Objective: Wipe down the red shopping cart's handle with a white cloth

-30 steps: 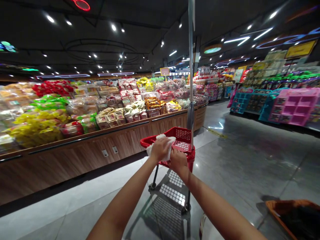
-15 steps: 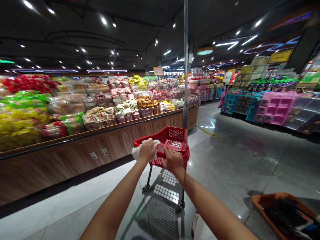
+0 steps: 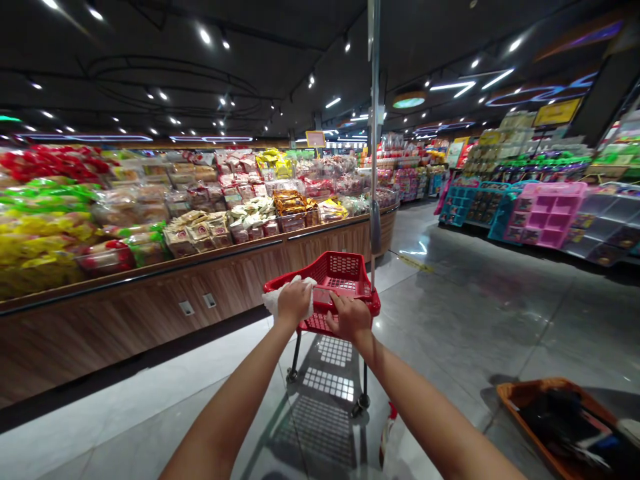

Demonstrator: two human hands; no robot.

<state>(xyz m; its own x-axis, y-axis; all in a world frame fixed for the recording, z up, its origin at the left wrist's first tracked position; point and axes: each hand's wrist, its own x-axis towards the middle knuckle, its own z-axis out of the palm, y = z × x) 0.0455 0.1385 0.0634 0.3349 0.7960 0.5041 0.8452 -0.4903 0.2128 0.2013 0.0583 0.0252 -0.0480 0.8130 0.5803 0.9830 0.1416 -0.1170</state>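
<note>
A small red shopping cart [image 3: 345,273] stands in front of me on the shiny grey floor. My left hand [image 3: 293,302] is closed on a white cloth [image 3: 274,302], pressing it on the cart's near left rim. My right hand [image 3: 350,317] grips the near rim of the red cart just to the right. A tall metal pole [image 3: 375,153] rises from the cart's right side. The basket looks empty inside.
A long wooden display counter [image 3: 150,293] piled with bagged snacks runs along the left. Pink and blue plastic racks [image 3: 547,213] line the right aisle. An orange basket [image 3: 560,420] with dark items sits on the floor at bottom right.
The cloth hand slid left along the cart's near rim, away from my right hand. The view swung right, then steadied; the orange basket shows more.
</note>
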